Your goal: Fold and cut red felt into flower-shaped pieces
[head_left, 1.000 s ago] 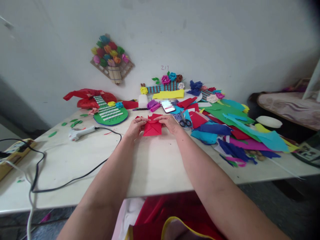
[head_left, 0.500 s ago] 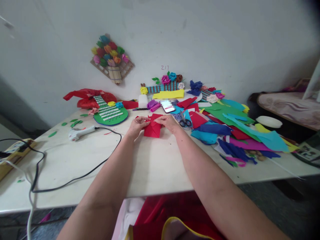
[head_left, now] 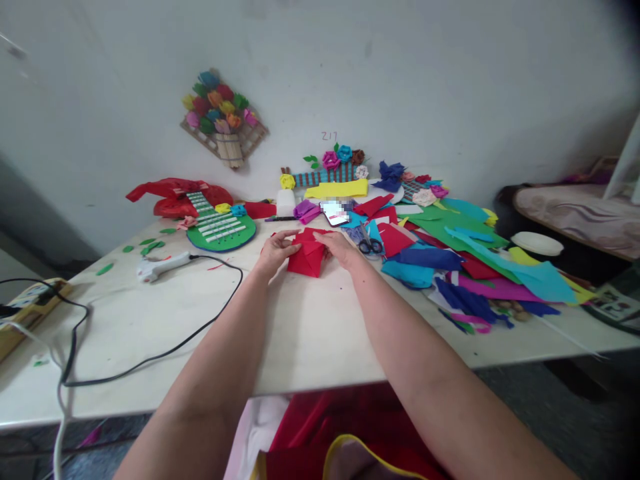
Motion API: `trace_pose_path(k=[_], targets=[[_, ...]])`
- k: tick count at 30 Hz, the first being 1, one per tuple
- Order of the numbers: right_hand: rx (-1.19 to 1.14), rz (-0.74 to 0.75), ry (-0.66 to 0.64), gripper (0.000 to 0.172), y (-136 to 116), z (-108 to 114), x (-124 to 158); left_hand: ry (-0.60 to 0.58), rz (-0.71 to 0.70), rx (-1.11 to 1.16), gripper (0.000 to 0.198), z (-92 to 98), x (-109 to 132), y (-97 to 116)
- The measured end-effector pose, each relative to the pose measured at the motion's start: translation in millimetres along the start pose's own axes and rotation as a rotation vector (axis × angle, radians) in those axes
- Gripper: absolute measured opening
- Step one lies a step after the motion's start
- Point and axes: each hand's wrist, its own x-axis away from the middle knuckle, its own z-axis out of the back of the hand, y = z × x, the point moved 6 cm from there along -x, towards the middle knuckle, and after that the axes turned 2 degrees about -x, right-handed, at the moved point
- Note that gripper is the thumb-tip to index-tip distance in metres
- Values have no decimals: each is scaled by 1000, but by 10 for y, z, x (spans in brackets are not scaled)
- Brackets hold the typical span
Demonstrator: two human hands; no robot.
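Observation:
A folded piece of red paper or felt (head_left: 306, 260) is held over the table between my two hands. On its left edge, my left hand (head_left: 277, 253) pinches it between thumb and fingers. My right hand (head_left: 339, 247) grips the upper right side, its thumb lying across the top fold and its fingers partly hidden behind. Beyond the hands lies a lit phone (head_left: 336, 213). Scissors with dark handles (head_left: 371, 245) rest just right of my right hand.
Coloured sheets and scraps (head_left: 425, 257) cover the table's right side. To the left lie a white glue gun (head_left: 160, 267) with a black cord, green leaf cutouts (head_left: 153, 248) and a green guitar-shaped craft (head_left: 223, 230). A power strip (head_left: 37, 307) sits at far left.
The red piece has tilted slightly and its upper folds lie differently. My right thumb has shifted a little across it; both hands keep hold of it.

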Motion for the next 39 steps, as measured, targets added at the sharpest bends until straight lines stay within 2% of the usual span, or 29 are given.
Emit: trace_pose_path(k=[12,18,24,32,39], targets=[[25,49,23,22,-64,-19,37,-16,-17,13,55,11,-18,-42],[11,21,4,27,-49,-30,36,-51,-15,21,60,-27,-12,-18],[55,125,11,22,-34,-42,-16,-57,-2,33,61,-43,3,-19],[122,158,39,21,-31,-36,-51,-86,16,60,65,-46,-15,-50],[175,217,51,17,-46,-39,-52,-45,19,59,61,-38,-10,-36]])
